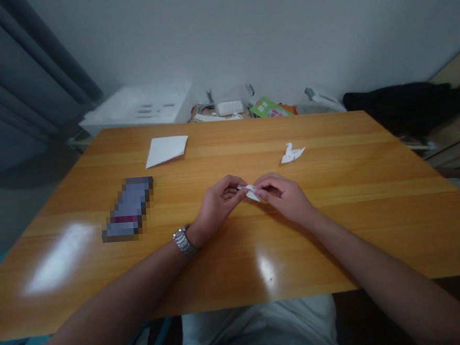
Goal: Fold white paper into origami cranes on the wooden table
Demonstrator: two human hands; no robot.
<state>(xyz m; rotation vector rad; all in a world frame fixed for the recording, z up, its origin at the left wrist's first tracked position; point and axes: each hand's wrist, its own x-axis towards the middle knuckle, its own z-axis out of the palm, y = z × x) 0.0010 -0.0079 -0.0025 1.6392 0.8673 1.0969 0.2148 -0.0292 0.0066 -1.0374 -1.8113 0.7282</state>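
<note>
Both hands meet over the middle of a wooden table [336,228]. My left hand [216,205], with a metal watch at the wrist, and my right hand [284,195] each pinch an end of a small folded white paper piece [251,192], fingers closed on it. Most of the piece is hidden by my fingertips. A finished white paper crane [291,153] stands on the table beyond my right hand. A flat folded white sheet [166,149] lies at the far left.
A blurred rectangular object [129,208] lies left of my hands. Behind the table's far edge are a white box [139,108], a green booklet [268,108] and other clutter. Dark cloth [402,105] lies at the right, a curtain [14,82] hangs at the left.
</note>
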